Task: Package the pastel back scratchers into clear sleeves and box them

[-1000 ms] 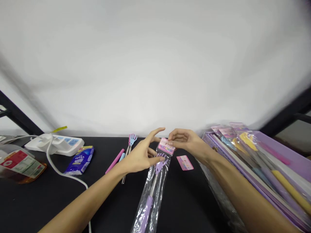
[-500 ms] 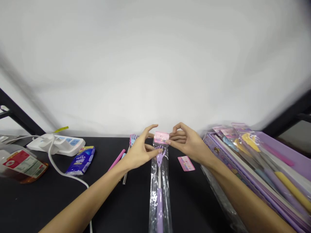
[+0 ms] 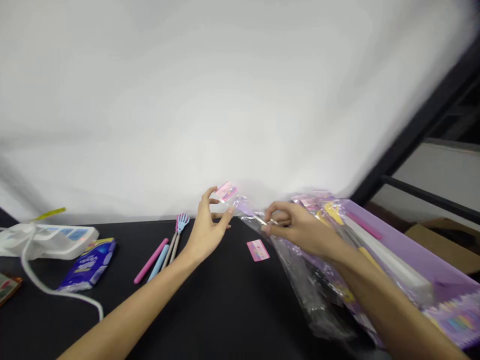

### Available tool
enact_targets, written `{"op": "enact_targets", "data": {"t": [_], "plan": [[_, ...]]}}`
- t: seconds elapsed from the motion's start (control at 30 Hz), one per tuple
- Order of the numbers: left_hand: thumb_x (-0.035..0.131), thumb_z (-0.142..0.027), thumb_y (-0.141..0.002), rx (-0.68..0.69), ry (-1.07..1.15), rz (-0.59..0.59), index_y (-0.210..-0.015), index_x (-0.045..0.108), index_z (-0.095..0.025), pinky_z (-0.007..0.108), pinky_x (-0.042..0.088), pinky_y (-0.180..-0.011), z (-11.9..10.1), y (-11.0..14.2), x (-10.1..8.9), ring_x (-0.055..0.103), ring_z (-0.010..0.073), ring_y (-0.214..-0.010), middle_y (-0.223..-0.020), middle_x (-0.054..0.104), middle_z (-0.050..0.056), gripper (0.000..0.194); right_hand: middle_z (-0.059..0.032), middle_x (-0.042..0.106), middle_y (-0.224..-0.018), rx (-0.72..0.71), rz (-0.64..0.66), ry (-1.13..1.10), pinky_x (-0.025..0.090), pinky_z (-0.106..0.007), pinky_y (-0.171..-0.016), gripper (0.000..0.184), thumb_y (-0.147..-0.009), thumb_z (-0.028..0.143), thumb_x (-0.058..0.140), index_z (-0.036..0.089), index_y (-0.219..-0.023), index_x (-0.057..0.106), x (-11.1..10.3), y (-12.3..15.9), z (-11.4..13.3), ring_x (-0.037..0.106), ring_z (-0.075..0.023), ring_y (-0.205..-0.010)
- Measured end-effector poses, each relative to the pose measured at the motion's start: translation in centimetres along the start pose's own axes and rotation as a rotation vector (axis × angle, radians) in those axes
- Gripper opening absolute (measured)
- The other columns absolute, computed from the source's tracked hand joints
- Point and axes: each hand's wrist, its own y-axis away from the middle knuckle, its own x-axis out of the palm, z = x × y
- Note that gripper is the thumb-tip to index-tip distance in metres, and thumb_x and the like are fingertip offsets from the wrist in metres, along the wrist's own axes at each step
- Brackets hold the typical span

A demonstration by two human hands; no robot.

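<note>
r. hand [image 3: 298,231] grip narrow, pinched on clear plastic bag [image 3: 303,285] around thin metal shaft [image 3: 268,220]. purple plastic claw head [image 3: 243,205] in bag sits between both grips. l. hand [image 3: 207,231] grip open, fingers curled, holding nothing visible, just beside pink paper header card [image 3: 225,191] at bag's top end. small flat pink card [image 3: 258,250] on black desk [image 3: 225,310] just below r. grip. left of l. grip: slim pink stick [image 3: 150,260], pale blue stick [image 3: 158,263], blue-headed claw scratcher [image 3: 182,223]. right of r. grip: lilac tray [image 3: 416,255] w/ bagged items.
</note>
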Motion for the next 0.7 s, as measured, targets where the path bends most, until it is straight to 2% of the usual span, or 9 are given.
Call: {"op": "enact_targets", "data": {"t": [0.07, 0.17, 0.27, 0.37, 0.47, 0.57, 0.7], "plan": [[0.057, -0.042, -0.09, 0.016, -0.021, 0.093, -0.143, 0.022, -0.036, 0.031, 0.061, -0.07, -0.3, -0.1, 2.0, 0.066, 0.0132, -0.084, -0.126, 0.04, 0.007, 0.064, 0.0017, 0.066, -0.067, 0.026, -0.171, 0.141, 0.041, -0.025, -0.057, 0.019, -0.075, 0.035, 0.067, 0.022, -0.082, 0.056, -3.3, 1.1, -0.8, 0.062, -0.0164, -0.064], [0.054, -0.04, -0.091, 0.03, -0.093, 0.326, -0.135, 0.039, -0.03, 0.029, 0.059, -0.067, -0.5, 0.0, 5.2, 0.066, 0.012, -0.079, -0.123, 0.042, 0.007, 0.047, -0.0005, 0.069, -0.069, 0.097, -0.409, 0.308, 0.042, -0.027, -0.06, 0.018, -0.071, 0.035, 0.067, 0.022, -0.079, 0.058, -7.7, 2.5, -3.1, 0.062, -0.0175, -0.063], [0.054, -0.036, -0.09, 0.075, -0.205, 0.555, -0.124, 0.051, -0.027, 0.03, 0.057, -0.071, -0.4, 0.4, 8.3, 0.065, 0.0124, -0.078, -0.121, 0.046, 0.006, 0.036, -0.0004, 0.07, -0.072, 0.189, -0.542, 0.431, 0.043, -0.028, -0.064, 0.022, -0.068, 0.029, 0.068, 0.023, -0.087, 0.059, -10.1, 3.6, -6.2, 0.063, -0.0181, -0.065], [0.054, -0.032, -0.089, 0.131, -0.264, 0.656, -0.123, 0.053, -0.027, 0.031, 0.056, -0.078, 0.1, 0.9, 11.0, 0.065, 0.0124, -0.078, -0.117, 0.048, 0.004, 0.035, -0.0006, 0.068, -0.078, 0.203, -0.577, 0.484, 0.044, -0.028, -0.065, 0.029, -0.068, 0.027, 0.067, 0.022, -0.095, 0.057, -10.3, 4.6, -8.7, 0.063, -0.0174, -0.065], [0.053, -0.031, -0.089, 0.15, -0.277, 0.682, -0.123, 0.053, -0.025, 0.031, 0.055, -0.08, 0.4, 1.1, 12.9, 0.065, 0.0113, -0.076, -0.113, 0.048, 0.004, 0.035, -0.0027, 0.067, -0.079, 0.19, -0.551, 0.592, 0.045, -0.031, -0.069, 0.017, -0.072, 0.031, 0.064, 0.021, -0.086, 0.061, -9.7, 5.6, -9.7, 0.063, -0.02, -0.071], [0.051, -0.031, -0.09, 0.179, -0.289, 0.697, -0.124, 0.053, -0.025, 0.029, 0.054, -0.081, 0.6, 1.0, 13.9, 0.065, 0.0103, -0.075, -0.113, 0.048, 0.004, 0.034, -0.0054, 0.068, -0.084, 0.155, -0.543, 0.689, 0.044, -0.035, -0.078, 0.01, -0.075, 0.03, 0.062, 0.021, -0.079, 0.066, -9.2, 6.4, -9.6, 0.062, -0.0242, -0.083], [0.051, -0.031, -0.089, 0.217, -0.35, 0.667, -0.12, 0.057, -0.023, 0.03, 0.053, -0.082, 0.7, 0.5, 14.1, 0.063, 0.0109, -0.075, -0.109, 0.051, 0.004, 0.032, -0.0087, 0.065, -0.097, 0.042, -0.601, 0.742, 0.041, -0.037, -0.087, 0.009, -0.073, 0.028, 0.063, 0.021, -0.07, 0.066, -8.9, 6.5, -8.8, 0.059, -0.0264, -0.095]]}}
